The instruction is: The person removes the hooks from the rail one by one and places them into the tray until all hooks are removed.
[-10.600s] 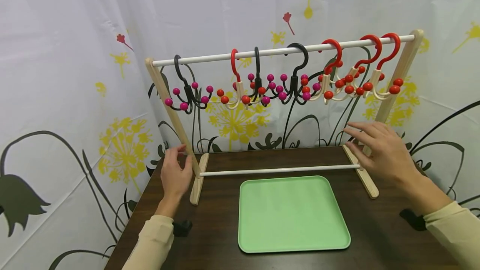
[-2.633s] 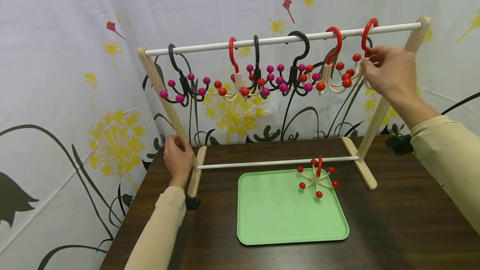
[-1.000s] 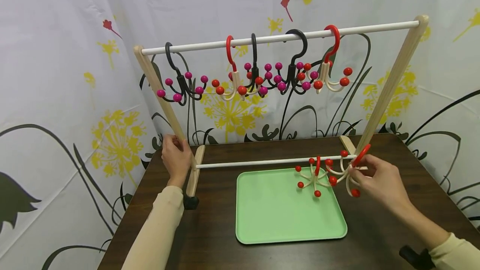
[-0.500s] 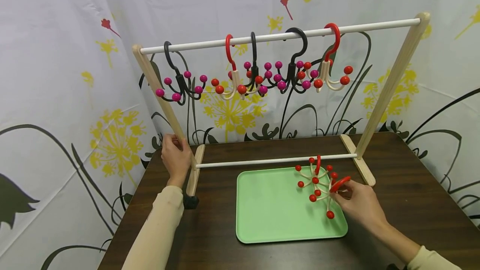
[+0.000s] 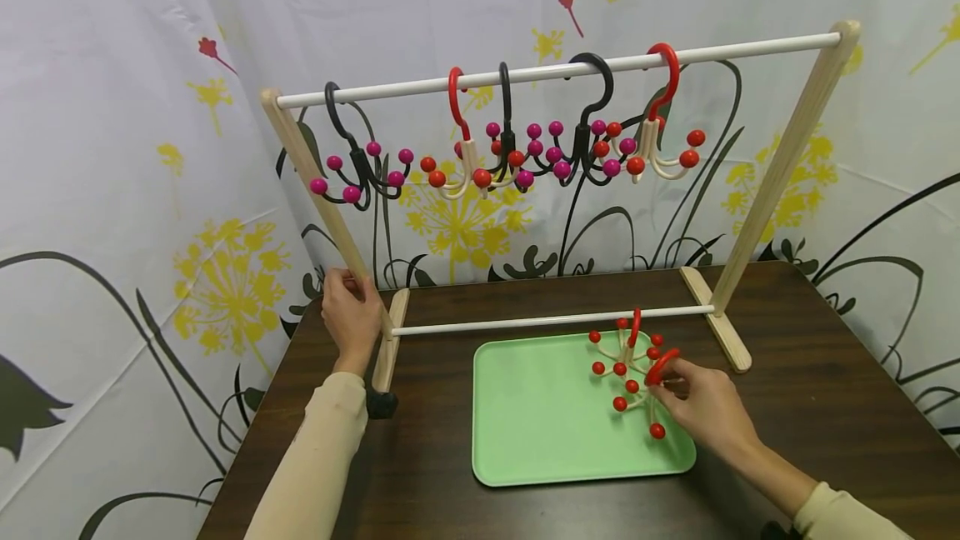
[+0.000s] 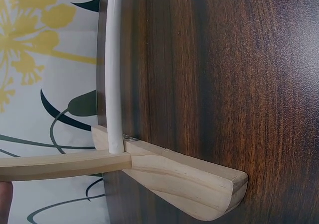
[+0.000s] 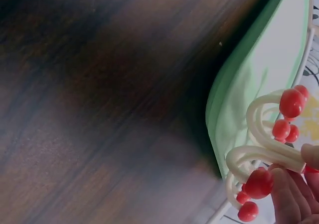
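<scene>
My right hand (image 5: 708, 407) pinches a claw-shaped hanger (image 5: 660, 367) just below its red hook, over the right part of the green tray (image 5: 540, 448). Its curved cream prongs (image 7: 271, 152) end in red balls, some overlapping a matching red-hooked hanger (image 5: 634, 330) that lies on the tray. My left hand (image 5: 351, 319) grips the rack's left wooden post (image 5: 322, 198); one fingertip (image 6: 5, 199) shows at that post in the left wrist view. Two more red-hooked hangers (image 5: 468, 152) and three black ones with magenta balls (image 5: 362, 165) hang from the white top rod (image 5: 742, 50).
The rack's lower white rod (image 5: 525, 324) runs just behind the tray, between wooden feet (image 5: 723, 332) on the dark wooden table (image 5: 810, 373). A flower-printed curtain (image 5: 135, 148) hangs behind.
Two red-hooked hangers have left the rod's right end: one lies on the tray, the other was lowered over it by my right hand. My left hand has taken hold of the post.
</scene>
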Demonstrator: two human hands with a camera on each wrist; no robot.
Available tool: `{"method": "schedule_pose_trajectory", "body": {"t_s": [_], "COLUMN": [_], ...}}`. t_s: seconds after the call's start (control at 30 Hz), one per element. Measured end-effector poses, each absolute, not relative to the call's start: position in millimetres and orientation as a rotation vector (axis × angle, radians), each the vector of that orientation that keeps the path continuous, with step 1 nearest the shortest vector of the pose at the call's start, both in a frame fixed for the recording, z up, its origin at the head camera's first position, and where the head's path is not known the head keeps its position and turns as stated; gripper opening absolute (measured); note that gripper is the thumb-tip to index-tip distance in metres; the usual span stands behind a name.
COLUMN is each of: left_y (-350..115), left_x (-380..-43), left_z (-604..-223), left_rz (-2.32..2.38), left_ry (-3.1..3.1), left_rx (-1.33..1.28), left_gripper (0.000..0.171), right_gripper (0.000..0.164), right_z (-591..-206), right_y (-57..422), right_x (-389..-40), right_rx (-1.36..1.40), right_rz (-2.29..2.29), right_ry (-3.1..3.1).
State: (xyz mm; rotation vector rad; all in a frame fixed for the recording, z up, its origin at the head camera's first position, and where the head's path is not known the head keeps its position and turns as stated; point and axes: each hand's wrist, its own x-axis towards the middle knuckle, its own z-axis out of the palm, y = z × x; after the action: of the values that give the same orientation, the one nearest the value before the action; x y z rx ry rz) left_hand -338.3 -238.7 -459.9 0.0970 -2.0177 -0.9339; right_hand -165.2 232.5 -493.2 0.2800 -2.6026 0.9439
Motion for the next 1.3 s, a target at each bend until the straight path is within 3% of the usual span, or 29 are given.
{"method": "schedule_pose_trajectory", "body": {"t_s": [1.3], "left_y": [-241.2], "left_x": [-340.1], "left_z": [-459.9], "left_rz": [-0.91], "left_ry": [-2.031], "left_rx": [0.096], "left_gripper": [0.02], "right_gripper": [0.012], "right_z": [-496.0], "right_y": [232.0], "right_x": [-179.5], "right_rx": [0.283], "right_rz": [0.868], "right_ry": [-2.639]}}
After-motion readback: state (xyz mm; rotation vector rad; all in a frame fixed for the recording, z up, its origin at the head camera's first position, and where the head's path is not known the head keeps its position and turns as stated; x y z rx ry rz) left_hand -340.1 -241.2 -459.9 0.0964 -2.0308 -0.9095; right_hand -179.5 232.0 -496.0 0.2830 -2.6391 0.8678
